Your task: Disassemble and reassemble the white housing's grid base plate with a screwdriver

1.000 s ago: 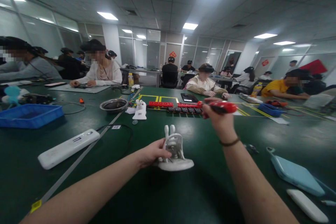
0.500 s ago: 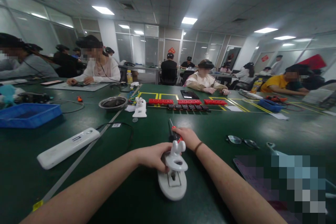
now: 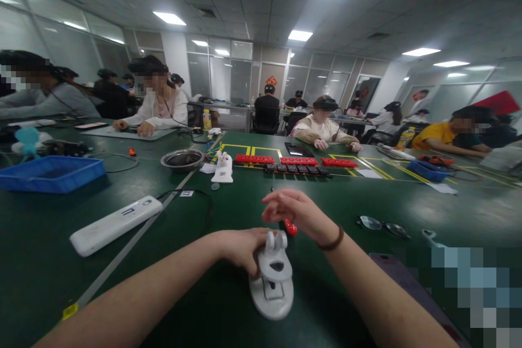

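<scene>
- Steadying the white stand (image 3: 281,276) calls for pressing its oval base flat on the counter (image 3: 240,201), since the raised pronged top could tip it.
- Reaching past it, the right hand (image 3: 299,213) would do well to clear those prongs.
- Left hand (image 3: 240,250): thumb and fingers close round the stand's left side.
- Right fingers: loosely spread, half curled, over the red-handled screwdriver (image 3: 290,227) just beyond the stand; whether they touch it, I can't tell.

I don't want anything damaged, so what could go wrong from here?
The red-handled screwdriver, under the right hand and near the white stand, might roll if nudged. The glasses lie beside the right forearm, so a sideways sweep could knock them.
</scene>
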Demonstrator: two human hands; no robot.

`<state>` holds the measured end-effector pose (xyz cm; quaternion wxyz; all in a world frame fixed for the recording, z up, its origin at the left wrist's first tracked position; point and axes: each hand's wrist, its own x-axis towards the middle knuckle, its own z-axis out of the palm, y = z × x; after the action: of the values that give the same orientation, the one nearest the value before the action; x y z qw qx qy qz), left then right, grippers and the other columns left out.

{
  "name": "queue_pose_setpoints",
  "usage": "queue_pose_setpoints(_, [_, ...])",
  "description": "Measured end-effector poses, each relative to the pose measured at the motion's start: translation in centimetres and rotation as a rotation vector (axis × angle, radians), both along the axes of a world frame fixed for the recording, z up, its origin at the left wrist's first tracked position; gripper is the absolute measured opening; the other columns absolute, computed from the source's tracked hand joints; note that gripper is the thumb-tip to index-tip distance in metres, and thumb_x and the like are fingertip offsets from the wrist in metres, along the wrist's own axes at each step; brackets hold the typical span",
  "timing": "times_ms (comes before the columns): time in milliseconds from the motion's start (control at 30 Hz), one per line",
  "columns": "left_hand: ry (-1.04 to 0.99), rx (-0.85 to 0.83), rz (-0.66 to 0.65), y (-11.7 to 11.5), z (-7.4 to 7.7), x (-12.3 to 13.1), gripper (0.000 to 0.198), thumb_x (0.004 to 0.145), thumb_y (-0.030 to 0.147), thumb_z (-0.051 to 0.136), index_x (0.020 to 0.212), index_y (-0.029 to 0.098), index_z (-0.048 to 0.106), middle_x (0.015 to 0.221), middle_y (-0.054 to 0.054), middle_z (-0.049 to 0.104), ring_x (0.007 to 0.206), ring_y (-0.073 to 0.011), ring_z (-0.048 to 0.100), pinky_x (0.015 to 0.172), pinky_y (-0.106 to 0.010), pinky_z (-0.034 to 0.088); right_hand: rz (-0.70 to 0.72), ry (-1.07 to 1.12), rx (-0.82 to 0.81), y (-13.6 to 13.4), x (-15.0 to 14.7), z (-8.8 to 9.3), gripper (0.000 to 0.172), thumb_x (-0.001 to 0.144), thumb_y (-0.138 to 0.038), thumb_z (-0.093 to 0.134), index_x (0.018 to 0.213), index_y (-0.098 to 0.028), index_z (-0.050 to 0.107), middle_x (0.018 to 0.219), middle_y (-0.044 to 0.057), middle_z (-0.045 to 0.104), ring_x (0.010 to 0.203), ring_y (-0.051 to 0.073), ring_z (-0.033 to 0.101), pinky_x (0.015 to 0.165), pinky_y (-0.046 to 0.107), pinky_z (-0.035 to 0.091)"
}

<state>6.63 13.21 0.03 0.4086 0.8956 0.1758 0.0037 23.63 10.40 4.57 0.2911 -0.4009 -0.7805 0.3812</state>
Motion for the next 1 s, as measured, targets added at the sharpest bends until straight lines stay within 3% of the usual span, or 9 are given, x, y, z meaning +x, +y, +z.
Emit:
queue_pose_setpoints(67, [0.045, -0.038, 0.038, 0.1, -0.5, -0.2, 0.056, 0.052, 0.022, 0.067, 0.106, 0.021, 0.054, 0.097, -0.006, 0.054, 0.095, -0.0302, 0.049, 0.085, -0.045, 0.035, 0.188, 0.183, -0.219, -1.1, -1.6, 0.3, 0.05, 0.087, -0.052, 0.028, 0.095, -0.011, 0.055, 0.085, 0.01, 0.061, 0.077, 0.015, 0.059, 0.066, 0.025, 0.046])
queue_pose_setpoints(167, [0.119, -0.089, 0.079, -0.1, -0.9, -0.2, 0.021, 0.057, 0.018, 0.06, 0.078, 0.019, 0.059, 0.069, -0.002, 0.053, 0.075, -0.0258, 0.054, 0.073, -0.043, 0.041, 0.135, 0.194, -0.263, -1.7, -3.3, -0.9, 0.043, 0.075, -0.053, 0.051, 0.068, -0.011, 0.057, 0.059, 0.002, 0.057, 0.051, 0.01, 0.053, 0.046, 0.017, 0.04])
queue_pose_setpoints(300, [0.11, -0.135, 0.038, -0.3, -0.2, 0.0, 0.031, 0.054, 0.013, 0.06, 0.085, 0.017, 0.056, 0.075, -0.002, 0.054, 0.074, -0.0225, 0.055, 0.068, -0.036, 0.045, 0.051, 0.351, -0.225, -1.4, -4.0, -2.4, 0.048, 0.074, -0.057, 0.05, 0.056, -0.013, 0.049, 0.041, -0.003, 0.044, 0.033, 0.006, 0.041, 0.034, 0.015, 0.029])
queue_pose_setpoints(400, [0.121, -0.1, -0.008, -0.1, 0.3, 0.1, 0.056, 0.051, 0.016, 0.066, 0.105, 0.015, 0.052, 0.099, -0.007, 0.055, 0.094, -0.0263, 0.052, 0.081, -0.039, 0.042, 0.063, 0.322, -0.19, -0.9, -3.2, -1.4, 0.051, 0.072, -0.062, 0.045, 0.055, -0.014, 0.048, 0.04, -0.001, 0.046, 0.032, 0.008, 0.041, 0.033, 0.017, 0.03])
queue_pose_setpoints(500, [0.142, 0.048, -0.06, 0.3, 0.6, 0.1, 0.087, 0.05, 0.021, 0.069, 0.129, 0.022, 0.031, 0.136, -0.01, 0.028, 0.122, -0.0303, 0.026, 0.1, -0.045, 0.021, -0.323, 0.046, -0.025, 0.3, -0.6, 0.6, 0.048, 0.079, -0.058, 0.035, 0.066, -0.015, 0.052, 0.046, 0.0, 0.051, 0.039, 0.01, 0.046, 0.039, 0.018, 0.036])
queue_pose_setpoints(567, [0.17, 0.091, -0.094, 0.4, 0.8, 0.0, 0.093, 0.053, 0.021, 0.067, 0.133, 0.024, 0.021, 0.142, -0.01, 0.015, 0.127, -0.0297, 0.014, 0.102, -0.046, 0.013, -0.647, -0.233, 0.033, 1.6, 2.2, 1.2, 0.041, 0.084, -0.049, 0.034, 0.075, -0.016, 0.055, 0.053, 0.0, 0.054, 0.045, 0.011, 0.051, 0.045, 0.019, 0.038])
queue_pose_setpoints(633, [0.196, 0.088, -0.096, 0.3, 0.9, 0.0, 0.093, 0.054, 0.021, 0.066, 0.134, 0.024, 0.019, 0.142, -0.01, 0.013, 0.128, -0.0296, 0.012, 0.102, -0.046, 0.012, -0.803, -0.355, 0.003, 3.0, 5.2, 0.6, 0.034, 0.085, -0.04, 0.039, 0.07, -0.014, 0.055, 0.056, 0.003, 0.055, 0.049, 0.013, 0.053, 0.048, 0.022, 0.038])
queue_pose_setpoints(867, [0.228, 0.076, -0.041, 0.1, 0.9, -0.2, 0.094, 0.054, 0.021, 0.067, 0.134, 0.026, 0.018, 0.143, -0.01, 0.009, 0.129, -0.03, 0.01, 0.102, -0.047, 0.012, -0.987, -0.617, -0.198, 6.2, 10.5, -6.2, 0.026, 0.083, -0.037, 0.051, 0.08, -0.011, 0.056, 0.084, 0.005, 0.058, 0.08, 0.016, 0.055, 0.077, 0.035, 0.043])
queue_pose_setpoints(1000, [0.216, 0.071, -0.043, 0.1, 1.0, -0.2, 0.094, 0.053, 0.021, 0.066, 0.134, 0.026, 0.019, 0.143, -0.01, 0.011, 0.128, -0.0296, 0.011, 0.102, -0.047, 0.013, -1.004, -0.582, -0.219, 6.6, 10.7, -7.4, 0.032, 0.086, -0.041, 0.045, 0.085, -0.011, 0.056, 0.085, 0.005, 0.057, 0.079, 0.015, 0.055, 0.075, 0.035, 0.044])
